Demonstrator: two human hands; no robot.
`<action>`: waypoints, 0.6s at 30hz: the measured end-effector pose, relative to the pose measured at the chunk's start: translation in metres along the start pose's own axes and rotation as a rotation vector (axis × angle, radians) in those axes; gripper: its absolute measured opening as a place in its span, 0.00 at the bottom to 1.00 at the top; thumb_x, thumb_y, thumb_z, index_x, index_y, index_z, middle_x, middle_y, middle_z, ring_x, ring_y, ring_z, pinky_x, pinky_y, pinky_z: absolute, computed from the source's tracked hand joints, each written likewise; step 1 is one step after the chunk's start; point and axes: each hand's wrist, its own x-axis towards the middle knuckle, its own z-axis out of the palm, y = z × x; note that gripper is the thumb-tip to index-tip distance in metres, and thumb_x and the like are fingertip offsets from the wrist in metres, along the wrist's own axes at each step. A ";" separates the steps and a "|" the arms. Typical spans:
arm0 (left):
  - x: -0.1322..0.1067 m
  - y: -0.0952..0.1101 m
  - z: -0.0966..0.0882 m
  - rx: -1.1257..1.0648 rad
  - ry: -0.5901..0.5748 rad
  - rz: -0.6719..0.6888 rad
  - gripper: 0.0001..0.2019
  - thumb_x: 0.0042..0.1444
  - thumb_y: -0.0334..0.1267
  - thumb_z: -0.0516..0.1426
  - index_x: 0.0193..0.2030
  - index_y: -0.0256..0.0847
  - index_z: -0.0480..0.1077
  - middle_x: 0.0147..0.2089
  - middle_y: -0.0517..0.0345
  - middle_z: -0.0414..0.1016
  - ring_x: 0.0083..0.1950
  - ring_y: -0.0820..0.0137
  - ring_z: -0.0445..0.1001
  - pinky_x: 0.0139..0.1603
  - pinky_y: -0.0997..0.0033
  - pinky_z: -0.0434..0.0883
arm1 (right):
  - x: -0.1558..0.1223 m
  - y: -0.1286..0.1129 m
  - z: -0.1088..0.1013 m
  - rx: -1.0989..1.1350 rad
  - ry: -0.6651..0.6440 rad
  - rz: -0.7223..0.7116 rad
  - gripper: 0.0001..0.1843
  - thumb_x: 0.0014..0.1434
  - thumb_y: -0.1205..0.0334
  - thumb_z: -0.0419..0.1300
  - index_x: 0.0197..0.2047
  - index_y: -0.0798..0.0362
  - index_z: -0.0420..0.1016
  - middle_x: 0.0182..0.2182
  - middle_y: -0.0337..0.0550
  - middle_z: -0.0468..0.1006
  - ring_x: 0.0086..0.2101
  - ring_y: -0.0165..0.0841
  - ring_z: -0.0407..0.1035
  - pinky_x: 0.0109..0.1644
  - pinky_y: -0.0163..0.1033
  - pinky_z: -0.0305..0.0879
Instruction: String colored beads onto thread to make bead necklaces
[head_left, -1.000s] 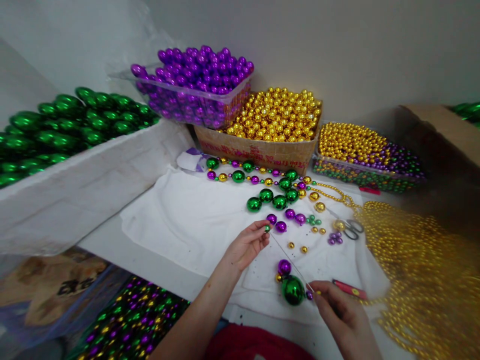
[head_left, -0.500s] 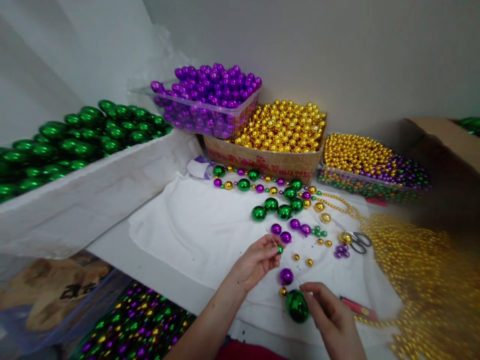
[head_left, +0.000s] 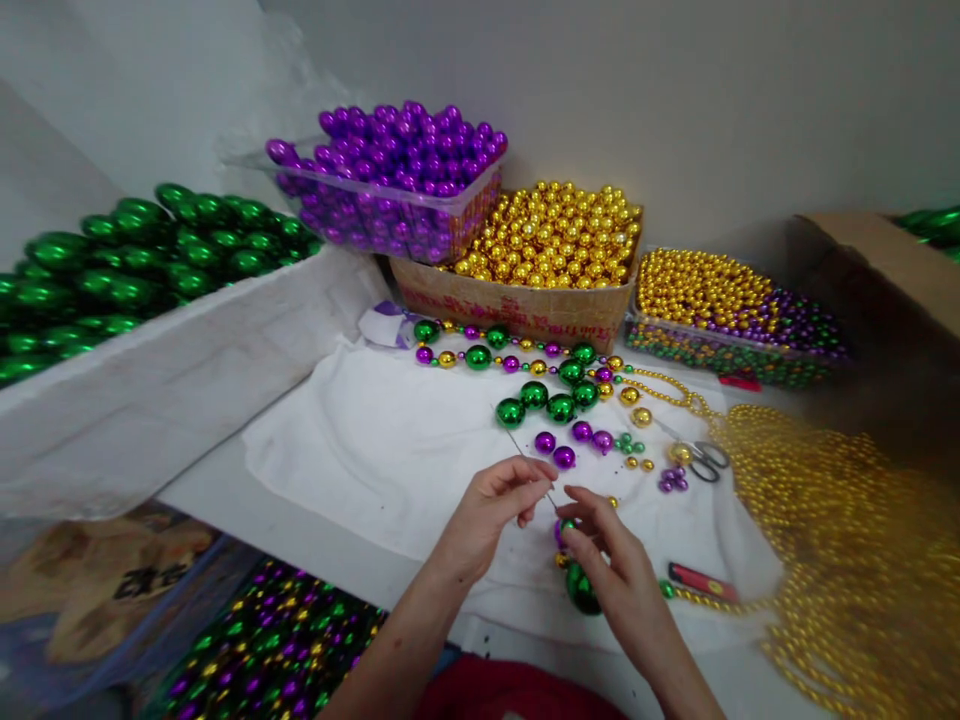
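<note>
My left hand (head_left: 510, 498) pinches a long thin needle (head_left: 514, 438), which slants up and left from the fingertips. Close beside it, my right hand (head_left: 611, 560) has its thumb and fingers closed around a small green bead (head_left: 568, 525) at the needle's lower end. Below the right fingers hang a gold bead (head_left: 561, 561) and a large green bead (head_left: 580, 588); a purple bead is mostly hidden there. Ahead on the white cloth (head_left: 375, 450) lie loose large green beads (head_left: 533, 395), purple beads (head_left: 545, 442) and small green beads (head_left: 628, 443).
A finished-looking bead strand (head_left: 478, 357) lies behind. Scissors (head_left: 709, 461), a red flat object (head_left: 701, 580) and a heap of gold bead chain (head_left: 832, 530) are at right. A foam box (head_left: 172, 370), purple-bead tub (head_left: 465, 200) and gold-bead carton (head_left: 517, 308) border the table.
My right hand has moved up and left to meet the left hand. The small green bead, earlier at the left fingertips, is now at the right fingers. The view has shifted slightly.
</note>
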 end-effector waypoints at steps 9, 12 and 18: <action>-0.004 0.007 0.013 0.034 0.003 0.122 0.05 0.51 0.34 0.62 0.28 0.35 0.71 0.40 0.57 0.72 0.28 0.80 0.62 0.24 0.79 0.58 | 0.011 -0.015 -0.006 -0.006 0.031 -0.136 0.09 0.60 0.61 0.58 0.31 0.51 0.76 0.33 0.42 0.76 0.37 0.34 0.66 0.40 0.38 0.59; -0.002 0.011 0.015 -0.018 0.041 0.139 0.05 0.50 0.34 0.62 0.29 0.35 0.71 0.38 0.58 0.73 0.25 0.82 0.60 0.24 0.79 0.57 | 0.014 -0.020 -0.014 0.169 0.023 0.010 0.08 0.58 0.59 0.60 0.32 0.52 0.77 0.28 0.40 0.77 0.26 0.28 0.63 0.29 0.33 0.56; 0.006 0.008 0.010 -0.011 -0.145 0.094 0.13 0.52 0.36 0.61 0.45 0.40 0.71 0.46 0.54 0.73 0.40 0.73 0.70 0.41 0.73 0.66 | 0.024 -0.035 -0.018 0.547 -0.037 0.089 0.09 0.58 0.57 0.60 0.35 0.55 0.76 0.19 0.38 0.74 0.18 0.23 0.57 0.20 0.29 0.48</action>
